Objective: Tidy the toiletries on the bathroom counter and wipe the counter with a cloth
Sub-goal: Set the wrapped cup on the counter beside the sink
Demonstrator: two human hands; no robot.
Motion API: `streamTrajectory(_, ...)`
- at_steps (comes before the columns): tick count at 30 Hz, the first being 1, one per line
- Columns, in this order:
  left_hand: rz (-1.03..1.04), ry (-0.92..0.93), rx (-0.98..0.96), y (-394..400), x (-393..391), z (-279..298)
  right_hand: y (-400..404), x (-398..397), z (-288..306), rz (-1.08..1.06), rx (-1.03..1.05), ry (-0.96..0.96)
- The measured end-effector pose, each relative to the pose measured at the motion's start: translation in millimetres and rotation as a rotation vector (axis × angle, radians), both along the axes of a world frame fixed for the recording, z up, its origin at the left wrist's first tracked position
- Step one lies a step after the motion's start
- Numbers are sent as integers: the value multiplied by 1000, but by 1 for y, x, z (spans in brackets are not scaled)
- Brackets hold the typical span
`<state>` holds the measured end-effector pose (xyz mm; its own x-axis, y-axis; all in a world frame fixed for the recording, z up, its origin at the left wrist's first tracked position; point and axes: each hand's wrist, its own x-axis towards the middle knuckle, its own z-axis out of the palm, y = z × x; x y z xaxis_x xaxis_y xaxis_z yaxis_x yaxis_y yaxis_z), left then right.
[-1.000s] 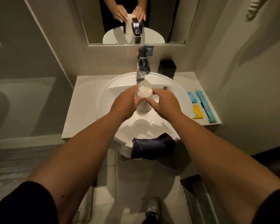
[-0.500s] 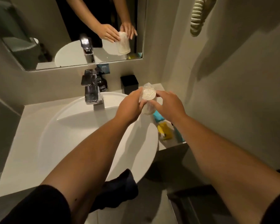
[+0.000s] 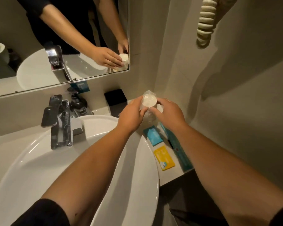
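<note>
A plastic-wrapped cup (image 3: 148, 101) is held upright between my left hand (image 3: 132, 115) and my right hand (image 3: 169, 113), low over the back right corner of the counter (image 3: 171, 175). Both hands grip its sides. Just in front of it lie a blue sachet (image 3: 154, 135), a yellow sachet (image 3: 164, 158) and a long teal packet (image 3: 178, 148), side by side on the counter's right strip. No cloth is in view.
The white basin (image 3: 69, 170) fills the lower left, with a chrome tap (image 3: 59, 123) behind it. A black box (image 3: 115, 97) and a dark pump bottle (image 3: 78, 101) stand against the back wall under the mirror (image 3: 39, 46). A coiled cord (image 3: 205, 25) hangs on the right wall.
Both hands have carried the wrapped cup from over the basin to the right, then down toward the counter's back right corner. My view has swung right and closer; the dark cloth has dropped out of view.
</note>
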<state>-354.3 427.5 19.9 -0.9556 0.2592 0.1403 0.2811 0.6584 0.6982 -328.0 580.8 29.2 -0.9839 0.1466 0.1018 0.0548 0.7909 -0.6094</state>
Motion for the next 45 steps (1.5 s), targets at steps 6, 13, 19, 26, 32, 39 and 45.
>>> streamTrajectory(6, 44, -45, 38, 14, -38, -29, 3, -39, -31, -30, -48, -27)
streamTrajectory(13, 57, -74, 27, 26, -71, -49, 10, -74, -61, -16, -82, -10)
streamTrajectory(19, 82, -49, 29, 33, -86, -51, 12, -95, -69, -26, -139, -4)
streamTrajectory(26, 76, -40, 16, 34, -93, -54, 12, -104, -73, -28, -131, -13)
streamTrajectory(32, 21, -65, -30, 27, -82, -48, 14, -98, -65, -24, -95, -2)
streamTrajectory(39, -294, 115, -467, -19, -24, -32, 19, -36, -38, -74, 52, -37)
streamTrajectory(45, -437, 207, -625, -63, -11, -41, -2, 11, -57, 18, 408, -442)
